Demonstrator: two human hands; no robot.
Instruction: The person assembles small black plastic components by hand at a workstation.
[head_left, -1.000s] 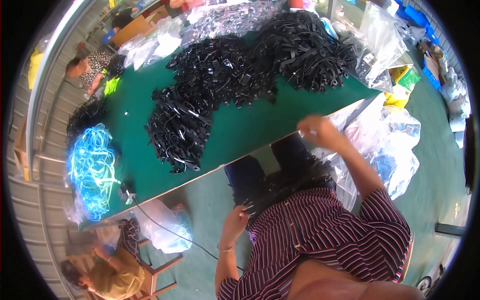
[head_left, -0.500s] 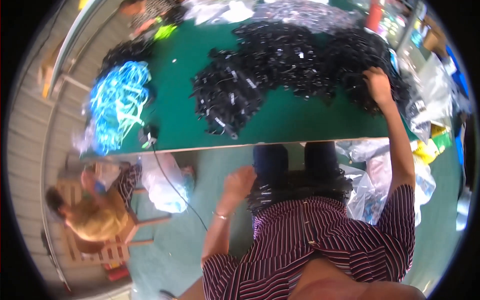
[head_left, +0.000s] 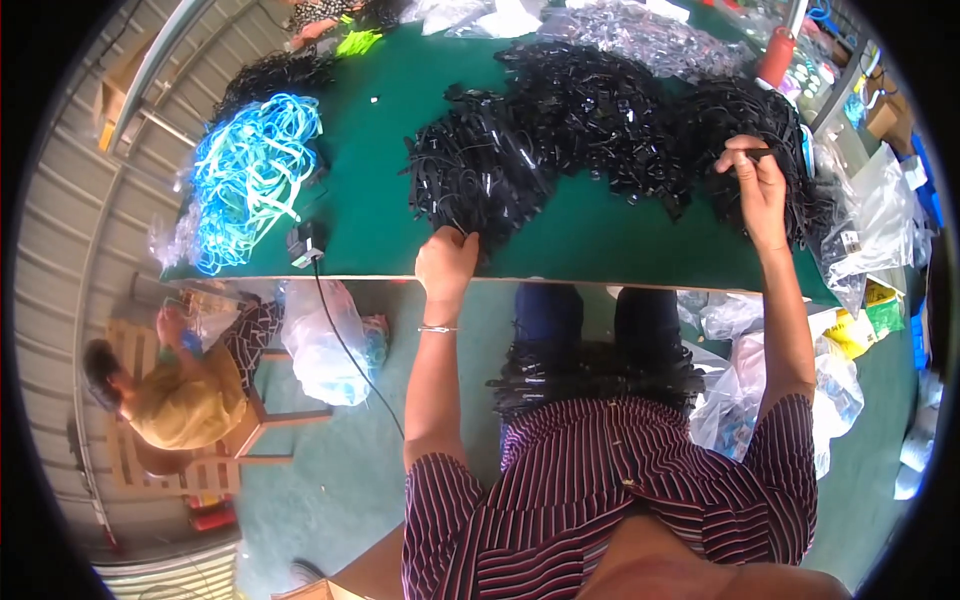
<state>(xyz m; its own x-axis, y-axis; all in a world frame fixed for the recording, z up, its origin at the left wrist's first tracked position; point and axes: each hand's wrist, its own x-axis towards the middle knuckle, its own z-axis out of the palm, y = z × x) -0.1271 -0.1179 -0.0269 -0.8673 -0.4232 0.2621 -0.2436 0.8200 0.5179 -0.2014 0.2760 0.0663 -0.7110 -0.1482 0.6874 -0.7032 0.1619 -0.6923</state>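
Note:
A heap of thin black straps with small shiny fittings [head_left: 475, 165] lies in front of me on the green table [head_left: 370, 200]. At its near edge my left hand [head_left: 447, 262] is closed, its fingertips pinching at the strap ends. My right hand [head_left: 760, 190] is over another black strap heap [head_left: 735, 110] on the right. Between its thumb and fingers sticks out a short dark end of a black strap [head_left: 760, 153]. Joining these two is a middle heap of black pieces [head_left: 600, 110]. More black straps [head_left: 600, 375] lie across my lap.
Blue straps [head_left: 255, 170] are piled at the table's left, near a small black device [head_left: 305, 243] with a cable. Clear plastic packages [head_left: 650, 40] line the far side. Plastic bags [head_left: 870, 215] crowd the right. A seated person [head_left: 185, 400] works at the lower left.
My left hand has moved up from near my lap to the left black heap. My right hand has drawn slightly down and now shows a black strap in its fingers.

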